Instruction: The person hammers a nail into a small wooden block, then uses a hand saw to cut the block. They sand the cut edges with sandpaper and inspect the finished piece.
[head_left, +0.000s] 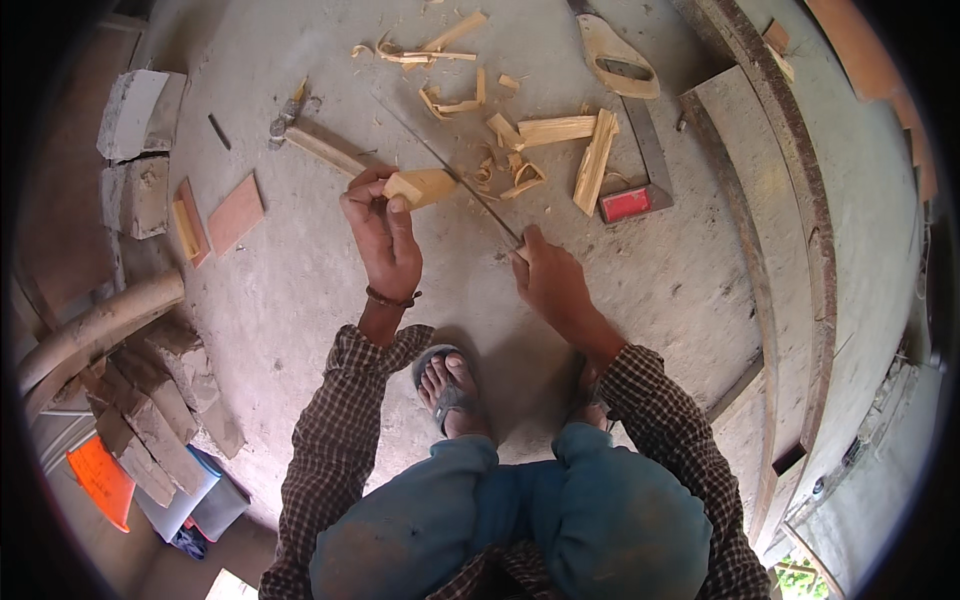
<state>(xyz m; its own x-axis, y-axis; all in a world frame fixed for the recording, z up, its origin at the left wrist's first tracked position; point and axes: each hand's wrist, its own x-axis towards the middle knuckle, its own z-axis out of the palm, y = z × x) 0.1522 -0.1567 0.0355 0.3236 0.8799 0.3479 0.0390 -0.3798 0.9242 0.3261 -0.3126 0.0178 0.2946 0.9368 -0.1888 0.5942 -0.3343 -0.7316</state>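
My left hand (382,225) is closed round a small pale wood block (422,187), pinched between thumb and fingers, its far end angled to the right. My right hand (552,285) grips a long, thin metal file (432,152) by its near end; the handle is mostly hidden in the fist. The file slants up and to the left, and its middle crosses against or just beside the block's right end; I cannot tell if they touch. Just beyond my left hand lies a hammer (325,150) with a wooden handle.
Curled wood shavings (525,178) and split wood pieces (596,162) lie ahead on the concrete floor. A try square (626,204) with a red patch and a handsaw's wooden handle (615,62) are at the right. Bricks (135,195) stand left, near a flat reddish piece (237,213).
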